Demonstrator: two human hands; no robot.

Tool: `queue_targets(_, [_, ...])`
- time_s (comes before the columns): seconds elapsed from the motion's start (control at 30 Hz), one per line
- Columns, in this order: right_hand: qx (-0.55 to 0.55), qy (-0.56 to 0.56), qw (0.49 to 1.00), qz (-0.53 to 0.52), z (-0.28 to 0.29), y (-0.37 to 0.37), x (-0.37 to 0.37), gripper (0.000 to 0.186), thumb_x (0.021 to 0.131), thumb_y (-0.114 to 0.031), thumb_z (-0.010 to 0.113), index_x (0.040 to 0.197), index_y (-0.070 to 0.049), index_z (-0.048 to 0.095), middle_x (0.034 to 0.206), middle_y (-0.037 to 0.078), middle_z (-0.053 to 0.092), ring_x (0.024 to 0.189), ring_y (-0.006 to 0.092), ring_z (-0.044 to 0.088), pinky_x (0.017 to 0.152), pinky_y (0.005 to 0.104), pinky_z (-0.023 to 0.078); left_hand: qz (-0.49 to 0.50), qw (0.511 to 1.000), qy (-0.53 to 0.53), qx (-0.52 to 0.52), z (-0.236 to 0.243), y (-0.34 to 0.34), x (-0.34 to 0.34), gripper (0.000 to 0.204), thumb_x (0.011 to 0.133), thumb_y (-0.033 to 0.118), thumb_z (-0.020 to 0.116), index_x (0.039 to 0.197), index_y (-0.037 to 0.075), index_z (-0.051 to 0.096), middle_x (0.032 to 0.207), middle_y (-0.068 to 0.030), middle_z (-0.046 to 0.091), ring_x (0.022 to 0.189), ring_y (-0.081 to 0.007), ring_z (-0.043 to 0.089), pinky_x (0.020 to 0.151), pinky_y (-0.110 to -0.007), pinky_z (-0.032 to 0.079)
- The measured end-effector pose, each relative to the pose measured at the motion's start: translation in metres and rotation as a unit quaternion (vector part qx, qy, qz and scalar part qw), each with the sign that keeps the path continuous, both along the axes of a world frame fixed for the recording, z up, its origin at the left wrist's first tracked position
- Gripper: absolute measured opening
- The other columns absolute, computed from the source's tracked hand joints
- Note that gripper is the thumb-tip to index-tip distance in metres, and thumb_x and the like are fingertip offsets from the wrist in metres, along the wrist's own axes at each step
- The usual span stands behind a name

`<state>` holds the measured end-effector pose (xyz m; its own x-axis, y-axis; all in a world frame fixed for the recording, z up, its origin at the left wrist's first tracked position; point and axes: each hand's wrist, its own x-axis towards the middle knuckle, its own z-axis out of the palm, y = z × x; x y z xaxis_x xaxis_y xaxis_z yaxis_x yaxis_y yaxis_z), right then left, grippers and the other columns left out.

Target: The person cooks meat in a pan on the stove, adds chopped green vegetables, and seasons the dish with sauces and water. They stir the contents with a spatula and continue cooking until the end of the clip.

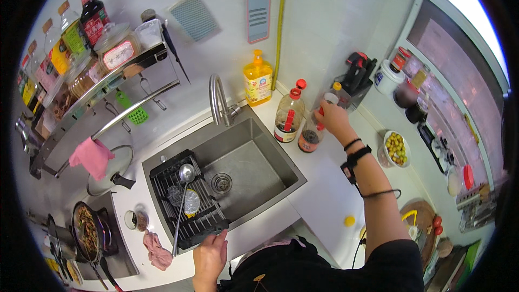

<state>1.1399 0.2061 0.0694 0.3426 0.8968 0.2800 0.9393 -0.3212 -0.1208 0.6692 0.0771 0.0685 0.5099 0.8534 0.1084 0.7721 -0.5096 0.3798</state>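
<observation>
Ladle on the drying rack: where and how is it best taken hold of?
Probably by the tail end of its handle, from the person's side. The ladle lies bowl away, its long thin handle slanting toward the person and jutting past the near corner of the drying rack, so that end seems easiest to close around. The left grip is the nearer one.

A clear bottle [308,140] with red fittings near its top, a reddish label and dark contents low inside stands roughly upright toward the back corner of the white table [330,194], its upper part partly covered. A black slatted rack [207,233] spans the left end of the steel sink [265,151], front to back.
</observation>
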Motion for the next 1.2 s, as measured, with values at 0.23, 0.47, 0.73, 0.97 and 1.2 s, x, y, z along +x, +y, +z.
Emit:
queue_targets(0.23, [0.02,0.022,0.992,0.124,0.051,-0.03,-0.094,0.028,0.082,-0.033,0.058,0.084,-0.006,0.05,0.063,0.016,0.059,0.06,0.0356,0.059,0.052,0.0429,0.045,-0.014,0.992,-0.128,0.003,0.004,0.033,0.041,0.068,0.063,0.017,0.076,0.124,0.006,0.049,0.117,-0.0165,0.051,0.103,-0.0331,0.053,0.085,-0.037,0.045])
queue_targets(0.47, [0.068,0.224,0.922,0.309,0.111,-0.026,-0.229,0.025,0.084,-0.026,0.057,0.077,-0.004,0.049,0.056,0.015,0.054,0.053,0.0352,0.054,0.048,0.0399,0.041,0.051,0.965,-0.238,0.094,0.012,0.049,0.042,0.117,0.045,0.03,0.086,0.139,0.001,0.021,0.134,-0.0238,0.034,0.118,-0.0403,0.04,0.097,-0.045,0.034])
queue_targets(0.73, [0.074,0.128,0.838,0.525,0.14,-0.028,-0.397,0.023,0.085,-0.027,0.053,0.078,-0.006,0.047,0.053,0.013,0.054,0.051,0.0327,0.056,0.046,0.0409,0.043,0.255,0.899,-0.265,0.237,0.014,0.041,-0.087,0.099,0.046,0.021,0.085,0.129,-0.001,0.035,0.108,-0.0147,0.056,0.097,-0.0283,0.055,0.085,-0.036,0.044])
queue_targets(0.97, [0.122,0.013,0.676,0.727,0.153,-0.012,-0.481,0.019,0.078,-0.02,0.057,0.066,-0.008,0.05,0.048,0.009,0.05,0.042,0.027,0.052,0.039,0.0371,0.04,0.194,0.931,-0.293,0.102,0.027,-0.005,-0.181,0.087,0.047,0.021,0.083,0.121,-0.001,0.042,0.106,-0.0128,0.056,0.098,-0.0247,0.056,0.086,-0.032,0.044])
queue_targets(1.2, [-0.004,0.082,0.506,0.858,0.153,-0.019,-0.522,0.016,0.079,-0.019,0.059,0.088,-0.009,0.051,0.063,0.007,0.05,0.056,0.0245,0.055,0.048,0.0362,0.043,0.084,0.887,-0.435,-0.131,0.031,-0.048,-0.233,0.091,0.051,0.024,0.084,0.126,0.001,0.038,0.107,-0.0106,0.058,0.096,-0.0187,0.057,0.086,-0.03,0.045])
